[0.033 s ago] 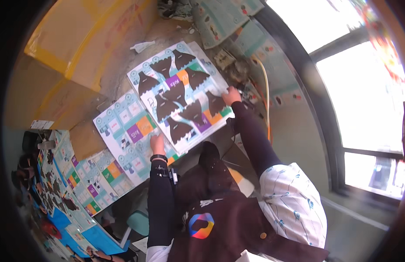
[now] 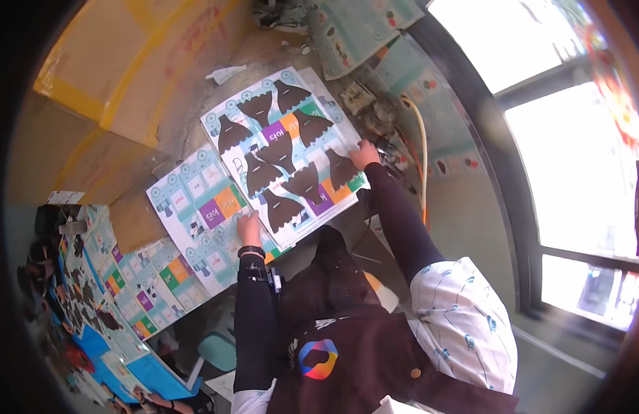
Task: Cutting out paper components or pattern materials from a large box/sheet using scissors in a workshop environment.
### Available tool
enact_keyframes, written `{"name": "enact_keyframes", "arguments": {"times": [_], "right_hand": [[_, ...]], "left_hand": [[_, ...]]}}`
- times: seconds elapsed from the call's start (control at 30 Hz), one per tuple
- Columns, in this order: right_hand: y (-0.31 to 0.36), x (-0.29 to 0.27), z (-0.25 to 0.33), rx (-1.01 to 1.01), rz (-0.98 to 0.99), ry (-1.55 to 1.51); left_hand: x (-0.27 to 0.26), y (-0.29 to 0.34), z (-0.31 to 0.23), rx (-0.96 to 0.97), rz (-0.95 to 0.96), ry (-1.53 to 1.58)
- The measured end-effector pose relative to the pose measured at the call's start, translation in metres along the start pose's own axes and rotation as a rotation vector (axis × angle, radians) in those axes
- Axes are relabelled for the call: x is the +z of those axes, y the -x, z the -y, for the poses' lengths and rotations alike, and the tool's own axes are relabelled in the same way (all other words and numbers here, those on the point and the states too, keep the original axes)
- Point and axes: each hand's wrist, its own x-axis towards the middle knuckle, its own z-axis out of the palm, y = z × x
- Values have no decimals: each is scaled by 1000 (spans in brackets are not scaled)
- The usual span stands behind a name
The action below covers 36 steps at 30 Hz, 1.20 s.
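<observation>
A stack of printed sheets (image 2: pixel 226 160) lies tilted on the work surface, light blue and white with purple, orange and green blocks. Several black dress-shaped pieces with scalloped hems (image 2: pixel 285 209) are spread over its top sheet. At the stack's right edge, my right hand (image 2: pixel 365 155) is closed on the sheets. My left hand (image 2: pixel 249 229) is closed at their lower left edge, over a second printed sheet (image 2: pixel 195 183); its fingertips are partly hidden. A dark band circles my left wrist.
Large taped cardboard boxes (image 2: pixel 126 69) stand at the far left. A hose (image 2: pixel 423 148) and clutter run along the right, near a window (image 2: pixel 567 145). More printed sheets (image 2: pixel 150 286) cover the table at left. Another person's hands (image 2: pixel 150 400) show at lower left.
The top sheet and black pieces were blurred and now look sharper, with some pieces slightly shifted. Both hands stay in nearly the same places.
</observation>
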Motion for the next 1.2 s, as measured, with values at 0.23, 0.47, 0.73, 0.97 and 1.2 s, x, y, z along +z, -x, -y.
{"name": "enact_keyframes", "arguments": {"times": [0.23, 0.47, 0.73, 0.97, 1.2], "right_hand": [[-48, 22, -26, 21, 256, -55], [-49, 3, -8, 33, 361, 2], [-44, 15, -16, -68, 708, -401], [31, -3, 25, -79, 634, -712], [188, 64, 164, -218, 858, -830]], "left_hand": [[30, 6, -32, -75, -7, -13], [49, 30, -53, 46, -207, -218], [43, 55, -25, 120, -340, 211], [11, 105, -5, 115, -493, 74], [-169, 191, 89, 23, -726, 251]]}}
